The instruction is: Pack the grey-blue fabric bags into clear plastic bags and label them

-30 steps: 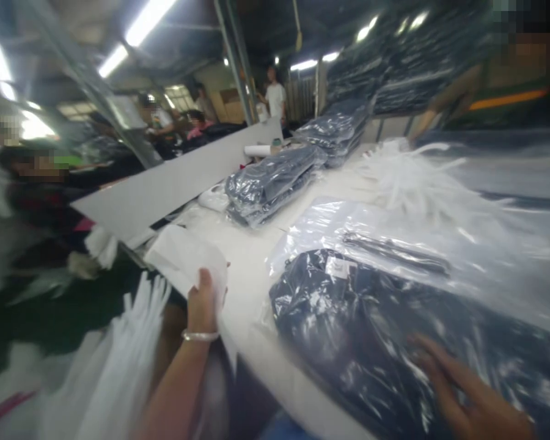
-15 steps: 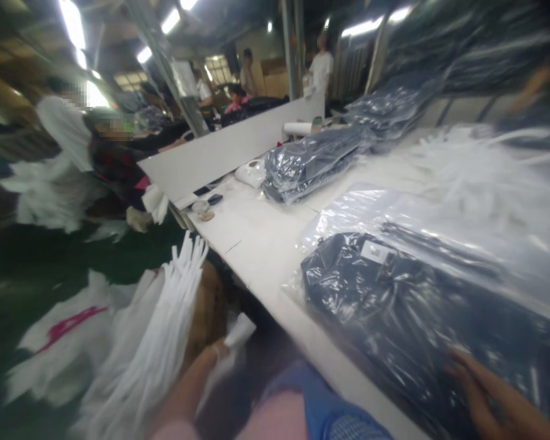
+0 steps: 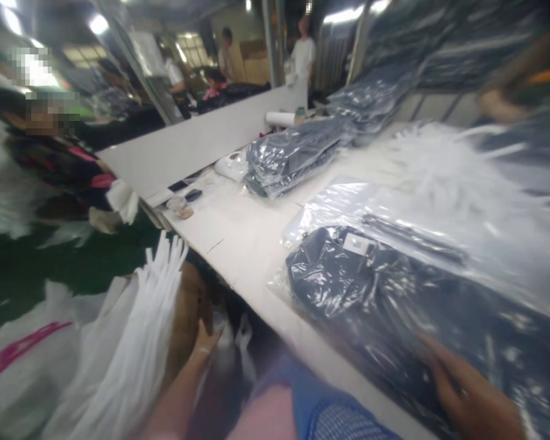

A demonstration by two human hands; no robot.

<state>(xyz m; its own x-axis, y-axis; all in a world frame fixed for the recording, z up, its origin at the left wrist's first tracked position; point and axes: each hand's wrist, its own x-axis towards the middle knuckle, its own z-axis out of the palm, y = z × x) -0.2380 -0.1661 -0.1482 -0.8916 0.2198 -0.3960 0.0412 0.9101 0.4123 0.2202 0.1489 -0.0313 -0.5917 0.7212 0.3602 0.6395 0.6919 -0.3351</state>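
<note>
My left hand (image 3: 205, 337) is low beside the table, near a brown carton (image 3: 190, 305) and crumpled clear plastic (image 3: 224, 324). Its thumb and fingers are apart with nothing between them. A small white piece (image 3: 244, 341) hangs or falls just right of it; blur hides what it is. On the table lies a dark garment in a clear plastic bag (image 3: 339, 275), with a white label (image 3: 358, 244) near its top end. My right hand (image 3: 467, 382) rests on this bag with fingers stretched out, touching the plastic.
White strips (image 3: 160, 287) and a white sack (image 3: 22, 342) stand left of the table (image 3: 238, 235). More bagged garments (image 3: 293, 153), a white roll (image 3: 279, 118) and a heap of white strips (image 3: 467, 165) lie farther back. A co-worker's arm (image 3: 508, 98) shows at right; other people work behind.
My left hand has let go of the white folded piece it held. My right hand has slid left over the bagged garment. The view has turned slightly right.
</note>
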